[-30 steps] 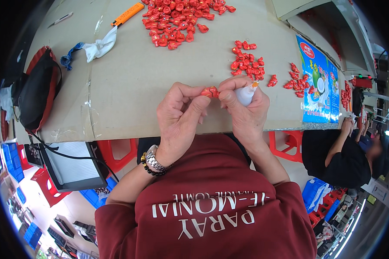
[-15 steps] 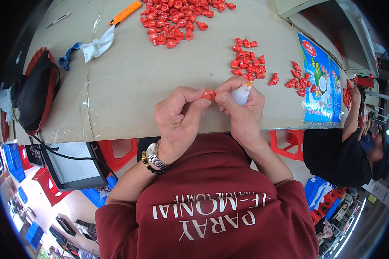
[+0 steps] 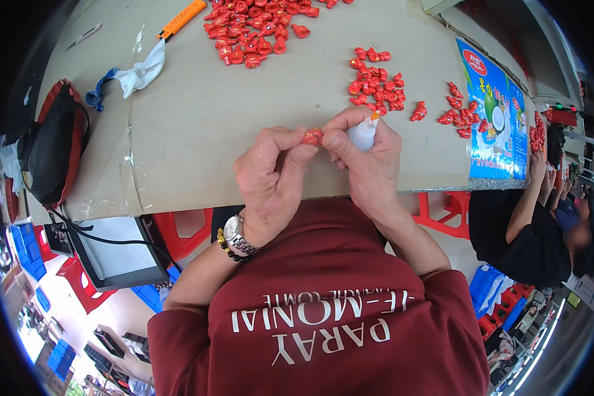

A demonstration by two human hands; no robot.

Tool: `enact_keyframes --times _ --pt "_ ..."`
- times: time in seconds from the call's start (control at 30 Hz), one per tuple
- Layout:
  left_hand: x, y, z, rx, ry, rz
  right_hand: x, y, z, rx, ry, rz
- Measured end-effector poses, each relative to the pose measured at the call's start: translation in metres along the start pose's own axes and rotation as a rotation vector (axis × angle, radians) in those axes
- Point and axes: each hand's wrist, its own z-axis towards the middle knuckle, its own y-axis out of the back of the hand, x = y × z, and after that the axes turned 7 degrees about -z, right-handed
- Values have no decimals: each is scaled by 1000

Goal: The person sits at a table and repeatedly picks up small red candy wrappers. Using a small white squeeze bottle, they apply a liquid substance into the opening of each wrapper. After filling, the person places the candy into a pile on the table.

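Observation:
My left hand (image 3: 274,179) and my right hand (image 3: 368,162) meet over the near edge of the beige table (image 3: 204,125). Between the fingertips of both hands sits a small red plastic piece (image 3: 312,136). My right hand also grips a small white bottle (image 3: 363,134) with an orange tip that points up. A watch and a bead bracelet are on my left wrist. A large heap of red pieces (image 3: 254,30) lies at the far side. A smaller cluster of red pieces (image 3: 375,82) lies just beyond my right hand.
A few more red pieces (image 3: 461,113) lie beside a blue printed sheet (image 3: 495,125) on the right. A white cloth (image 3: 138,72), an orange cutter (image 3: 181,16) and a black-and-red bag (image 3: 56,145) are on the left. Another person (image 3: 541,224) sits at right.
Both hands have stayed together at the table edge with the red piece between them. They shifted only slightly; the bottle's tip now stands a bit more upright.

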Motion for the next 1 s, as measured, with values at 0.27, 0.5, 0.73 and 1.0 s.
enact_keyframes --times 0.27,0.5,0.73,1.0 --pt "-8 0 4 11 145 23 6 5 6 -22 266 -204" --pt "-6 -1 6 65 71 143 3 15 14 -22 665 -484" --pt "-6 -4 6 94 -80 267 -5 12 10 46 496 -317" --pt "-5 -3 4 85 -108 299 -12 6 7 34 421 -266"
